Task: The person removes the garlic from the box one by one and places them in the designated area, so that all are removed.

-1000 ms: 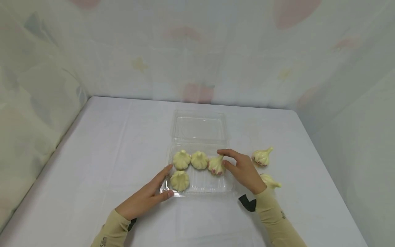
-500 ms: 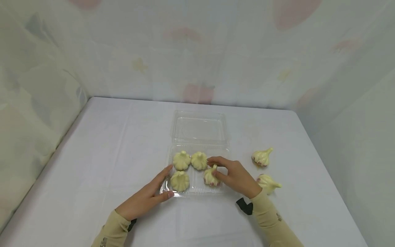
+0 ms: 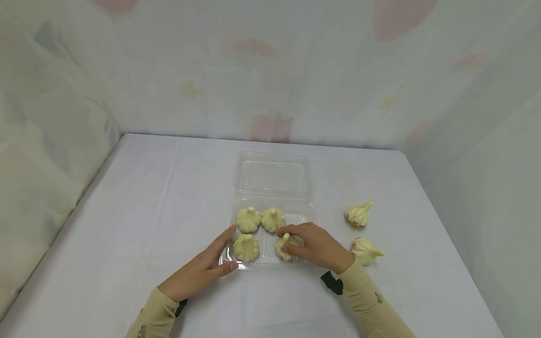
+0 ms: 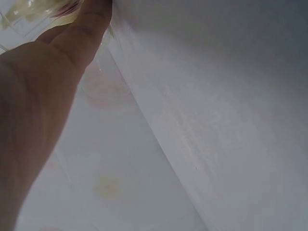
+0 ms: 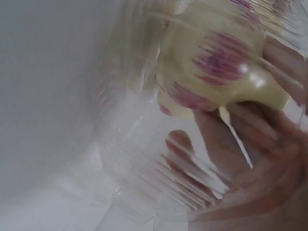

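Note:
A clear plastic clamshell container (image 3: 267,253) lies with its lid folded back, bulb-shaped garlic inside. My right hand (image 3: 318,246) pinches a garlic bulb (image 3: 279,246) by its neck, over the front right part of the container. Through the clear plastic in the right wrist view, purple streaks show on this garlic bulb (image 5: 207,62). Three other bulbs sit stem up: back left (image 3: 248,219), back middle (image 3: 273,219) and front left (image 3: 246,248). My left hand (image 3: 198,272) rests with extended fingers and thumb against the container's left side and front left corner.
Two more garlic bulbs lie on their sides to the right, one farther back (image 3: 357,215) and one nearer (image 3: 364,251), beside my right forearm. The clear lid (image 3: 274,176) lies flat behind the container. Patterned cloth walls (image 3: 270,70) enclose the white table (image 3: 139,202).
My right hand has carried its garlic bulb toward the front and slightly left, from beside the back row to the front row. The left hand and the other bulbs have stayed put.

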Available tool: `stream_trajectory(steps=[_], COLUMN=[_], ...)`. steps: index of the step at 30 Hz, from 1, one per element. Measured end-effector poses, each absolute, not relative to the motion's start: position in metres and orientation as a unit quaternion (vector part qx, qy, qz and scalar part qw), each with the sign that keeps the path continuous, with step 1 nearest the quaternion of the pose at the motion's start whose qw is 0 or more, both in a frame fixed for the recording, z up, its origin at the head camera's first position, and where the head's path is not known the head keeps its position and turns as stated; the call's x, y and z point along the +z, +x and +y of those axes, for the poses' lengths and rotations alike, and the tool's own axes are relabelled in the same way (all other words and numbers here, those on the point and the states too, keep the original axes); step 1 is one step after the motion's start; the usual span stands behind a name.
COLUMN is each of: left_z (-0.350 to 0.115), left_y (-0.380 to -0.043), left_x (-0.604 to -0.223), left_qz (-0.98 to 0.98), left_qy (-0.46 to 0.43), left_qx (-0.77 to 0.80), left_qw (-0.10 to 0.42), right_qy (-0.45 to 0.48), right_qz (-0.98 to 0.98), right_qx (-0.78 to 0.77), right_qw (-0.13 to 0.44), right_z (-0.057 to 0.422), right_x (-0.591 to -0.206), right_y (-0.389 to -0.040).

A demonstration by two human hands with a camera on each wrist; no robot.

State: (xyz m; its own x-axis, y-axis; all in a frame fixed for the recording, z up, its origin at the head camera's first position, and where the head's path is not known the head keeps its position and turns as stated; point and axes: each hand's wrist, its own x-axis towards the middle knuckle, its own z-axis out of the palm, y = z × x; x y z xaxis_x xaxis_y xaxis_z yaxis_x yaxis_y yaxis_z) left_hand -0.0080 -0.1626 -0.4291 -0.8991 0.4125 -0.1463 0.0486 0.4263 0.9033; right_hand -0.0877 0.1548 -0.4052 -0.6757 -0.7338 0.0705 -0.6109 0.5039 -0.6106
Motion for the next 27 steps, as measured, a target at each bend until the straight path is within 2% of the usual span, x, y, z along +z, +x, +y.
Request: stream_trajectory(steps=[8,15,27], left_z=[-0.1624,-0.1621,-0.1631], left_y=[-0.0085,-0.0083,-0.0069], left_x=[-0.4287,-0.4283,-0.4268], left_qz=[0.824,0.823,0.823], left_qy=[0.143,0.142,0.144], left_qx=[0.52,0.521,0.52], left_qw=[0.174,0.176,0.178], right_qy=[-0.374,-0.354,-0.318], right_qz=[0.879,0.877,0.853], right_qx=[-0.278,-0.304,-0.403], right_qw=[0.099,0.11,0.094], right_z=[0.1494,0.1518,0.158], right_x=[-0.4044,-0.404,-0.399], right_y=[-0.0862,-0.0854,-0.0854])
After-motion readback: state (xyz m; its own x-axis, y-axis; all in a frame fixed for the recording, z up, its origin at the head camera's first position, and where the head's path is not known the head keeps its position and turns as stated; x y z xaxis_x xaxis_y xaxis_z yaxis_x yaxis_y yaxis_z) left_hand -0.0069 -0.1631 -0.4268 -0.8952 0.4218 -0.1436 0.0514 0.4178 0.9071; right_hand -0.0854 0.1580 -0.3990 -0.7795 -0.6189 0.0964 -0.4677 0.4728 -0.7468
